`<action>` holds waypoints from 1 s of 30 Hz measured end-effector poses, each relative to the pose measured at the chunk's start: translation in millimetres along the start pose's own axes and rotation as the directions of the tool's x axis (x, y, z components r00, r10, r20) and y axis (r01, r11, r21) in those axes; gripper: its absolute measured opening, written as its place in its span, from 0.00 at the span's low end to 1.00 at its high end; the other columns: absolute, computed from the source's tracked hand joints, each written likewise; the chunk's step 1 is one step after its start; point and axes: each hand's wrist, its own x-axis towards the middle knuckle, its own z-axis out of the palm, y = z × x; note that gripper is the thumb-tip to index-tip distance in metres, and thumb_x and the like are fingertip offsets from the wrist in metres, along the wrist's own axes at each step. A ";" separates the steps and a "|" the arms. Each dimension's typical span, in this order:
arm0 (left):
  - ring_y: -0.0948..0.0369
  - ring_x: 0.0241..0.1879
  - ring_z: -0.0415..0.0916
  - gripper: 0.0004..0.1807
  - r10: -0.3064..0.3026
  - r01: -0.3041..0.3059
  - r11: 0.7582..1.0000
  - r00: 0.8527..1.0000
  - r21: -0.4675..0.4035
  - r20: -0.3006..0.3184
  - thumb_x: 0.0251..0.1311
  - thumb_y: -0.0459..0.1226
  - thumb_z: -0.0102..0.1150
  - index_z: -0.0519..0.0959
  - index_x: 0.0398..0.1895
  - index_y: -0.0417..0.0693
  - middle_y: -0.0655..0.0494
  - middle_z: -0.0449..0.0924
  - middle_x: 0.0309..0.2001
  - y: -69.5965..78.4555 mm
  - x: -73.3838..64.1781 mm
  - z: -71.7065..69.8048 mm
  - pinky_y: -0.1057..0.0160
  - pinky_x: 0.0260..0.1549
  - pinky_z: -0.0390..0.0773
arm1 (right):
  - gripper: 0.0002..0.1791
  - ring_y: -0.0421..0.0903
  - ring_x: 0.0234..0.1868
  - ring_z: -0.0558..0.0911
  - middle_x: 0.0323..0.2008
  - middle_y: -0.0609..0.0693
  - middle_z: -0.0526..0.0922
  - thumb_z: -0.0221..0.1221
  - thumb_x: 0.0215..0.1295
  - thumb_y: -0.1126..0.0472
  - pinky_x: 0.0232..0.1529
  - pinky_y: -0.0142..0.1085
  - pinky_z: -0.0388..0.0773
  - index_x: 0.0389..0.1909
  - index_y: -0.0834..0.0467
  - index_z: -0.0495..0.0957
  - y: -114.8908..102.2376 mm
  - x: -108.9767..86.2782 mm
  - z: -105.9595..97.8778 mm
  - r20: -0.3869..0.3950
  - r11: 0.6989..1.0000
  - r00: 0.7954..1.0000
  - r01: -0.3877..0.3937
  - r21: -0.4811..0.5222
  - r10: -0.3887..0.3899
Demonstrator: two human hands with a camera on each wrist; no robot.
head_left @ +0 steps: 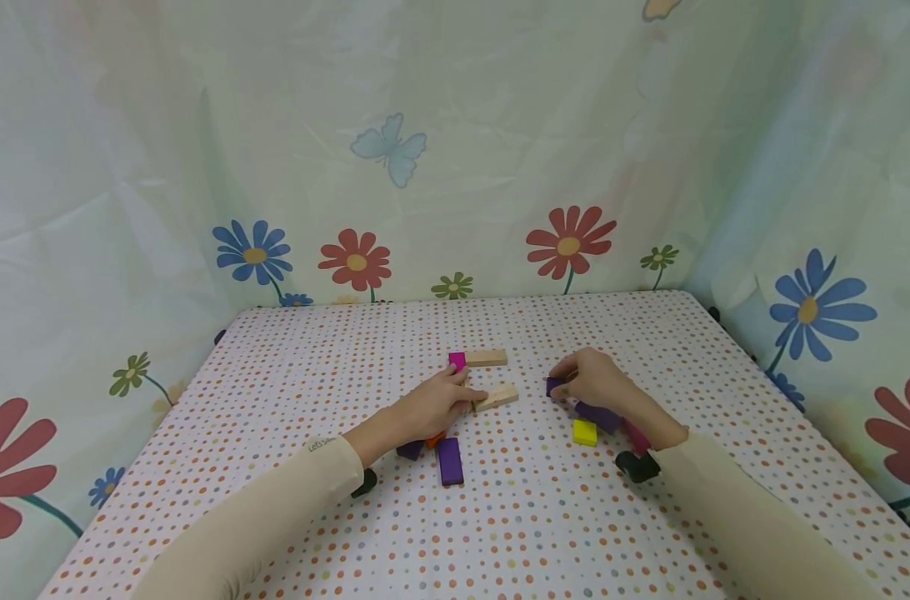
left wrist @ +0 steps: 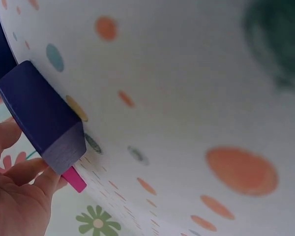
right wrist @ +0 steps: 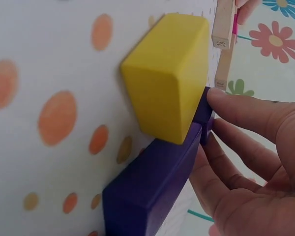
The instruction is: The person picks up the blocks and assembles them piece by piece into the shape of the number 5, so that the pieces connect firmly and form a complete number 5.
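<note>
In the head view, my left hand [head_left: 428, 404] has its fingertips at a pink block [head_left: 457, 361], whose far end shows past them. The thumb lies by the near wooden block [head_left: 497, 397]. Another wooden block [head_left: 487, 357] lies farther back, against the pink one. My right hand [head_left: 596, 385] pinches a small dark purple block [right wrist: 203, 110] between thumb and fingers, low over the table. Close beneath that wrist are a yellow block [right wrist: 164, 64] and a longer purple block [right wrist: 155, 182], large in the right wrist view.
A purple block [head_left: 450, 462] lies before my left hand, with an orange block [head_left: 435, 439] and a dark purple block [head_left: 410, 450] partly under the wrist. A pinkish-red block [head_left: 635, 437] shows beside my right wrist. Flowered curtains [head_left: 455, 167] enclose the dotted table [head_left: 515, 533].
</note>
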 end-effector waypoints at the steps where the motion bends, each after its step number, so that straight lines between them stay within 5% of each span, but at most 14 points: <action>1: 0.32 0.81 0.56 0.20 -0.002 0.002 1.000 1.000 -0.002 0.001 0.79 0.33 0.53 0.82 0.69 0.51 0.28 0.64 0.77 0.0 0.0 0.2 0.39 0.78 0.65 | 0.18 0.57 0.51 0.86 0.53 0.63 0.88 0.70 0.68 0.63 0.53 0.49 0.86 0.56 0.66 0.86 -0.9 1.2 0.5 0.001 1.000 1.000 -0.003 0.000 0.003; 30: 0.33 0.80 0.57 0.20 -0.007 0.007 1.000 1.000 0.006 0.000 0.80 0.33 0.52 0.81 0.69 0.51 0.28 0.64 0.77 3.6 -0.7 -2.7 0.39 0.78 0.64 | 0.18 0.58 0.55 0.85 0.54 0.64 0.87 0.67 0.69 0.67 0.57 0.50 0.85 0.57 0.68 0.84 -28.2 38.7 5.4 0.019 1.000 1.000 0.006 -0.018 -0.005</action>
